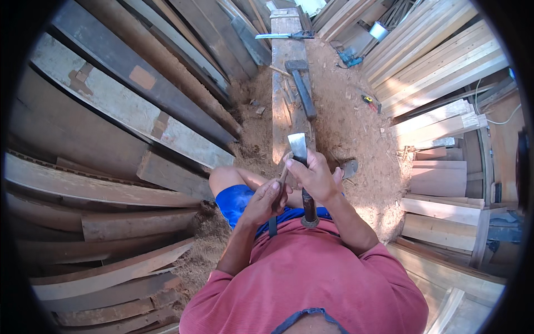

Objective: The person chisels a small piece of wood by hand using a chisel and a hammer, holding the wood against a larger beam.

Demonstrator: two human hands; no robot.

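Note:
My right hand is closed around a wide chisel, its bright blade pointing away from me and its dark handle running back toward my shirt. In my left hand is a small, thin piece of brown wood, gripped between thumb and fingers. The wood's far end lies close beside the chisel blade, near my right thumb; whether they touch I cannot tell. Both hands are above my lap. Beyond them, a dark mallet rests on a narrow wooden bench.
A saw lies across the bench's far end, and wood chips are scattered by the mallet. Planks lean along the left; more boards are stacked at the right. A teal power tool sits on the sawdust-covered floor.

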